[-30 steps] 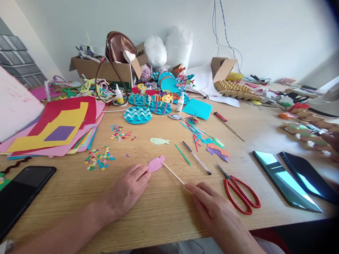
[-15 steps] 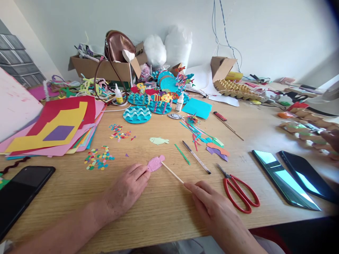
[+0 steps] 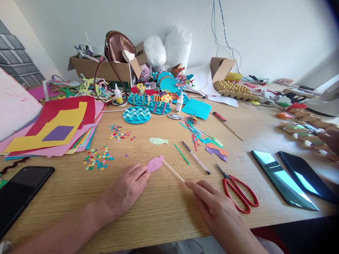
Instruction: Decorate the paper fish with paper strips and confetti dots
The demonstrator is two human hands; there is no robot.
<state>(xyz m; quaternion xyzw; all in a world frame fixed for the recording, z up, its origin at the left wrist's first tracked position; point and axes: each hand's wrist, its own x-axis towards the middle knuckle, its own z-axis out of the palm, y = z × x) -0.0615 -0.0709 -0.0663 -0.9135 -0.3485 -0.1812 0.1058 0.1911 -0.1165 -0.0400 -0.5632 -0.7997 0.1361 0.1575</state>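
Note:
My left hand (image 3: 129, 187) pinches the near end of a small pink paper fish (image 3: 155, 164), which lies on the wooden table. In my right hand (image 3: 212, 201) is a thin pale wooden stick (image 3: 173, 170), gripped at its near end. The stick's far tip touches or hovers just at the fish's tail; which of these, I cannot tell. A light green paper fish (image 3: 159, 141) lies flat beyond the pink one. Between the fish and the scissors (image 3: 239, 194) with red handles lie a pen (image 3: 196, 157) and a narrow green paper strip (image 3: 182, 154).
Round confetti (image 3: 98, 158) and coloured paper sheets (image 3: 60, 127) lie to the left, near a phone (image 3: 23, 194). Two more phones lie right, by another person's hand (image 3: 329, 139). Behind stand glue bottles (image 3: 179, 102), blue wave pieces (image 3: 137, 115) and a cardboard box (image 3: 103, 68).
The stick's tip and my right hand have shifted very slightly to the right. My left hand keeps its hold on the pink fish.

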